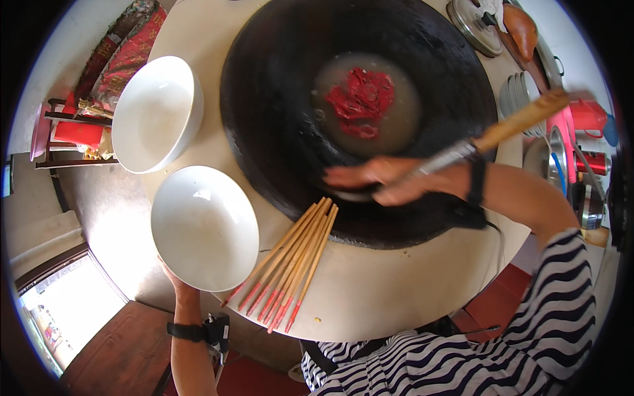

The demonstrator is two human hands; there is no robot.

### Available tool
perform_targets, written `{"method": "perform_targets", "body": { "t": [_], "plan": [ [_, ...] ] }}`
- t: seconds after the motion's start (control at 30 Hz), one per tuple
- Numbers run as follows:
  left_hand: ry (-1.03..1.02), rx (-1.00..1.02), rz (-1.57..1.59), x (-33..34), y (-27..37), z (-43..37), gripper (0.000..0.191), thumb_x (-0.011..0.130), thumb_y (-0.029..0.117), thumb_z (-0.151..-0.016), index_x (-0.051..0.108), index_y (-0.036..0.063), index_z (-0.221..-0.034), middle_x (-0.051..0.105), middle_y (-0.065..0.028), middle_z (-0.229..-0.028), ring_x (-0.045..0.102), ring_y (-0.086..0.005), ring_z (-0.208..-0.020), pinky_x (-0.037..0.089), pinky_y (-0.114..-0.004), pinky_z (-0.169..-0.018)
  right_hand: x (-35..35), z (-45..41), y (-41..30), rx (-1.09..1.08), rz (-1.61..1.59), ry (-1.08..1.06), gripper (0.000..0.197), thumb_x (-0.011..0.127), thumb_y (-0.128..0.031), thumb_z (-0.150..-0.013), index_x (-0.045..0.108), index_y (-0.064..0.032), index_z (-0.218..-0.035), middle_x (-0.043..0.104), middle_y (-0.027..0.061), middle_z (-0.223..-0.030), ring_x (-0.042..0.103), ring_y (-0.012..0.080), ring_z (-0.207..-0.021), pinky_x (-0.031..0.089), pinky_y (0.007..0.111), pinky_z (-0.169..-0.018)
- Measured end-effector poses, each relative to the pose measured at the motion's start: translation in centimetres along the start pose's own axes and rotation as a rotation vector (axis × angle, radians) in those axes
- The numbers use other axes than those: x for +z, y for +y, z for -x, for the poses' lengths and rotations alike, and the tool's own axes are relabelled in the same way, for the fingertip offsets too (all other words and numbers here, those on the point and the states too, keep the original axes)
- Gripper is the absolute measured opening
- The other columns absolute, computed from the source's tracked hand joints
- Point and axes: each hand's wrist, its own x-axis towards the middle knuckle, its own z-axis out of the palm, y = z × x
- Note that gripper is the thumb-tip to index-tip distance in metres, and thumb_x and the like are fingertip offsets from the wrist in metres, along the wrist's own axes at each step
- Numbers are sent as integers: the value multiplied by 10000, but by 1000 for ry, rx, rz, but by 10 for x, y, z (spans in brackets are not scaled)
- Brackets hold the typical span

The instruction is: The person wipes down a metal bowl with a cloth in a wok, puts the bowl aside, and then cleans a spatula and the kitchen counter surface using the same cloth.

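Observation:
My left hand (172,274) grips the outer lower side of a white bowl (205,227), its fingers mostly hidden behind it. The bowl's open face tilts up toward me. My right hand (381,178), blurred, is over the near wall of a large black wok (277,123). A wooden-handled metal utensil (460,148) runs along my forearm into my right hand; its head is mostly hidden beneath my fingers. A crumpled red cloth (364,96) lies in cloudy water (406,109) at the wok's bottom. Several red-ended wooden chopsticks (292,267) lean on the wok's near rim.
Another white bowl (153,116) stands on the pale countertop (396,287) at left. A pot lid (473,29), a gourd-like brown object (520,32) and stacked bowls (517,101) stand at right. A dark wooden surface (119,346) is at lower left.

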Motion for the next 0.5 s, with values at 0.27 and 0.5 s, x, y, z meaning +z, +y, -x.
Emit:
{"method": "perform_targets", "body": {
  "t": [0.27,0.5],
  "plan": [
    [253,237,-537,-24,0,-5,244,526,170,-889,646,-36,-941,678,-79,-826,629,-144,-682,522,-288,-601,-19,-59,1,48,50,246,753,565,-184,-762,278,-18,-1438,210,184,-1512,197,266,-1406,133,361,-1142],
    [266,211,-747,-23,2,-11,220,510,142,-864,655,-17,-909,671,-69,-773,623,-140,-659,498,-279,-574,25,75,-41,169,-4,-208,1005,378,-773,-738,298,-55,-1437,188,256,-1491,156,391,-1394,176,493,-1110]
  ]
}}
